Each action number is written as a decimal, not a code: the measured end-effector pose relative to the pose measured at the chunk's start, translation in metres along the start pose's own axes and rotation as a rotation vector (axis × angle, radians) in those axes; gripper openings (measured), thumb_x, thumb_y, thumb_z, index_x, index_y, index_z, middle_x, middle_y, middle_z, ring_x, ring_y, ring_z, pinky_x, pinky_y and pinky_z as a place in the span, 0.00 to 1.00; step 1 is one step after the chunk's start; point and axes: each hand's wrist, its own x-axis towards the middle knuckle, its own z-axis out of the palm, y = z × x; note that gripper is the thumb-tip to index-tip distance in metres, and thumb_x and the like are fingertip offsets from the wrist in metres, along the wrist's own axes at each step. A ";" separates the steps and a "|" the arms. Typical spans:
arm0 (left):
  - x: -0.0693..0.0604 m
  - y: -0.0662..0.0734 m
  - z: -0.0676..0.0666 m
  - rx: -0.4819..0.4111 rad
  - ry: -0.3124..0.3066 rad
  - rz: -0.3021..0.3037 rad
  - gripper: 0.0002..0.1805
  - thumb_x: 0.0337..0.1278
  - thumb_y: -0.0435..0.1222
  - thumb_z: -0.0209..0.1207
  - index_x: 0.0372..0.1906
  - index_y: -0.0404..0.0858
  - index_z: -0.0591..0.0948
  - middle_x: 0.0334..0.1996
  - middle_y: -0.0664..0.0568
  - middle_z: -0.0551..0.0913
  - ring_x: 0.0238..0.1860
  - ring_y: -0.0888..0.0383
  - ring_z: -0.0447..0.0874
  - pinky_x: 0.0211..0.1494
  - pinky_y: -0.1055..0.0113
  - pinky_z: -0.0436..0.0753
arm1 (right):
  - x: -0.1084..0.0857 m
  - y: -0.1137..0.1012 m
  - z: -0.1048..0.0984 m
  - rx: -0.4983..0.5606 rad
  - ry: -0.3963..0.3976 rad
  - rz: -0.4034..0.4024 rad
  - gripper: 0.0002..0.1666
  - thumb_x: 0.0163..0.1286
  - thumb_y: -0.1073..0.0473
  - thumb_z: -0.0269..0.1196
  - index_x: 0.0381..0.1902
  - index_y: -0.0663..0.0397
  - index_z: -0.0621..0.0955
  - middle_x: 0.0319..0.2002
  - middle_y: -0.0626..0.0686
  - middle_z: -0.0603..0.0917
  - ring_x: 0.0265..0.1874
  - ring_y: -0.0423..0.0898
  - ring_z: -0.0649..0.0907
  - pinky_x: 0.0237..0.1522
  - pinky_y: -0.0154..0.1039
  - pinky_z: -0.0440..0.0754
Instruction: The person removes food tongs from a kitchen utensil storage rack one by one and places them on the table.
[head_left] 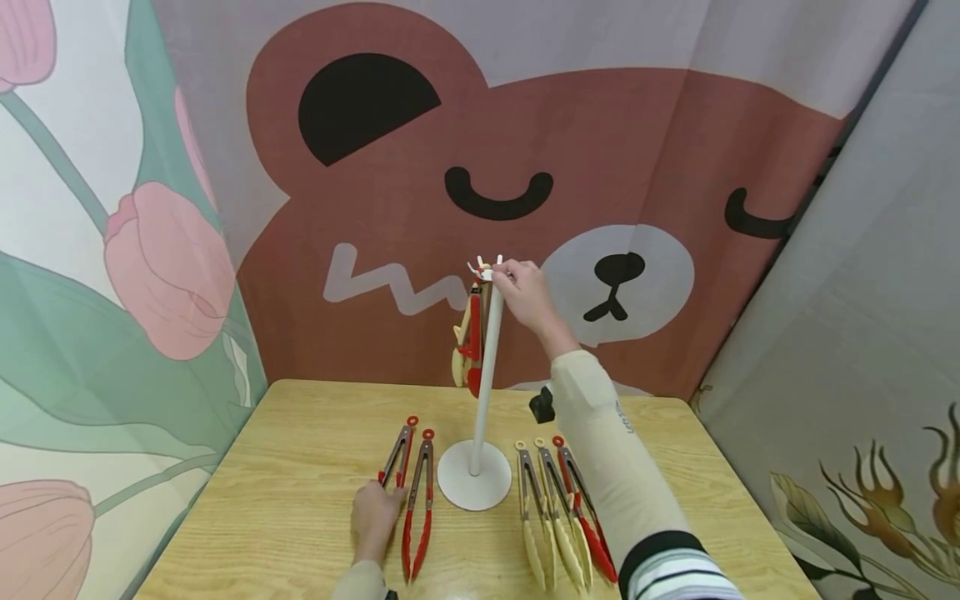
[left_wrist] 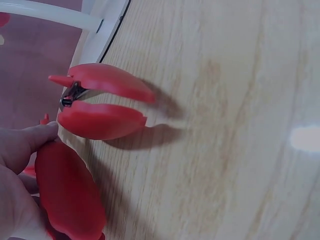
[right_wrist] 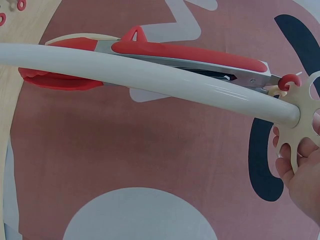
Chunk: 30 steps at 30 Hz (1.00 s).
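Observation:
My left hand point(head_left: 373, 512) grips a pair of red tongs point(left_wrist: 70, 190) near their red heads, at the left of the table. Just right of it lies a second pair of red tongs point(left_wrist: 107, 80), its heads slightly apart. My right hand point(head_left: 525, 293) reaches up and holds the hooked top point(right_wrist: 288, 132) of a white stand point(head_left: 487, 375), fingers curled at its edge. From the stand's far-left side hang red tongs point(right_wrist: 190, 52) and cream-headed tongs point(head_left: 458, 367); their ring ends are partly hidden by the hooks.
Right of the stand's round base point(head_left: 453, 483) lie two cream tongs point(head_left: 532, 550) and one red pair point(head_left: 597, 550), side by side. A curtain with a bear print point(head_left: 375, 208) hangs behind the wooden table point(head_left: 285, 483). A black device point(head_left: 542, 406) sits by the right sleeve.

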 end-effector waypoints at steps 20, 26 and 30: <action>-0.001 0.005 0.000 0.077 -0.011 -0.048 0.20 0.44 0.42 0.64 0.29 0.25 0.77 0.31 0.33 0.72 0.38 0.36 0.69 0.34 0.42 0.70 | -0.001 0.000 -0.001 0.002 -0.003 0.005 0.18 0.66 0.54 0.48 0.41 0.60 0.79 0.45 0.58 0.76 0.48 0.50 0.69 0.43 0.44 0.72; -0.001 0.005 0.002 0.075 -0.009 -0.039 0.18 0.45 0.41 0.63 0.27 0.27 0.76 0.32 0.32 0.71 0.39 0.34 0.68 0.35 0.40 0.69 | -0.001 0.000 -0.001 0.004 -0.005 0.002 0.19 0.66 0.53 0.47 0.41 0.61 0.79 0.45 0.57 0.76 0.48 0.50 0.69 0.43 0.44 0.72; -0.001 0.005 0.003 0.074 -0.014 -0.040 0.18 0.46 0.41 0.63 0.27 0.27 0.75 0.31 0.32 0.71 0.39 0.33 0.68 0.35 0.39 0.69 | -0.001 0.000 -0.001 0.001 -0.005 0.000 0.19 0.66 0.53 0.47 0.40 0.60 0.79 0.45 0.57 0.77 0.47 0.50 0.70 0.43 0.44 0.72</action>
